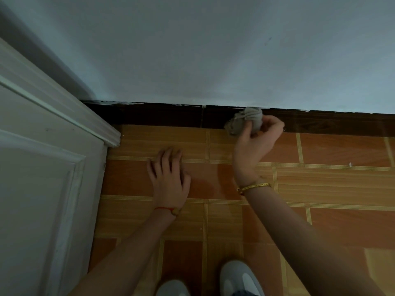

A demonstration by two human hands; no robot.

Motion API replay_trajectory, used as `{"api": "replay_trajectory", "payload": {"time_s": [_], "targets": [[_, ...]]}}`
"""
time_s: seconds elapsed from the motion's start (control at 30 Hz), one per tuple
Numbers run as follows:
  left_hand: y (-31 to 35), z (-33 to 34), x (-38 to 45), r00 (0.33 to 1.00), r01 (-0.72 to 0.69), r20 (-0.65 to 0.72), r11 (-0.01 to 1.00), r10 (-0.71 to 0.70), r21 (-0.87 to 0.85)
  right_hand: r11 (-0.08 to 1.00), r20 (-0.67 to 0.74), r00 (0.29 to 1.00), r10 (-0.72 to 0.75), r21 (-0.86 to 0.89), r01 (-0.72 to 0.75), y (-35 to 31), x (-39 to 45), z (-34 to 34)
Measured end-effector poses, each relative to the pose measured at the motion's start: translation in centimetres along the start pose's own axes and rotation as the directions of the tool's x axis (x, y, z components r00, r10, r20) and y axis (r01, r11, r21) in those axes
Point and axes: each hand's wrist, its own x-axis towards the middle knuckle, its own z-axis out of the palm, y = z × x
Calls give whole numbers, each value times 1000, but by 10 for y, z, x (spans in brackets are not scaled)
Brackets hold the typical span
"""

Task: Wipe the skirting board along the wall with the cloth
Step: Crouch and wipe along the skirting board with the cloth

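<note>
Your arms are bare to the elbow. You wear a thin red string bracelet with a tan bead (168,209) on the left wrist, a slim gold bangle (254,186) on the right, and rounded grey-and-white shoes (239,278).

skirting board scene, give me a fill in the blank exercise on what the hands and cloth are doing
1. The right hand holds a crumpled ____ against the skirting board.
2. The left hand rests flat on the ____.
3. A gold bangle sits on the ____ wrist.
4. The white door stands at the ____ end of the skirting board.

Missing words: cloth; floor; right; left
</note>
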Motion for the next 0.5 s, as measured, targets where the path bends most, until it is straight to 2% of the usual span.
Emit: {"api": "replay_trajectory", "payload": {"time_s": [0.13, 0.23, 0.3, 0.4, 0.5], "targets": [[0, -1, 0, 1000, 2, 7, 1000, -2, 8, 1000, 121, 993, -8, 25, 5, -16, -28, 25], [-2, 2, 0, 1000, -9, 3, 1000, 9, 30, 999, 274, 962, -6, 39, -5, -33, -56, 49], [-3, 3, -1, 1000, -17, 6, 999, 17, 43, 999, 321, 947, -7, 51, -9, -40, -68, 60], [-4, 4, -1, 1000, -17, -3, 999, 17, 34, 999, 311, 950, 3, 48, -19, -35, -63, 56], [-3, 3, 0, 1000, -13, -18, 1000, 14, 21, 1000, 162, 987, 1, -23, 3, -10, -35, 31]]}}
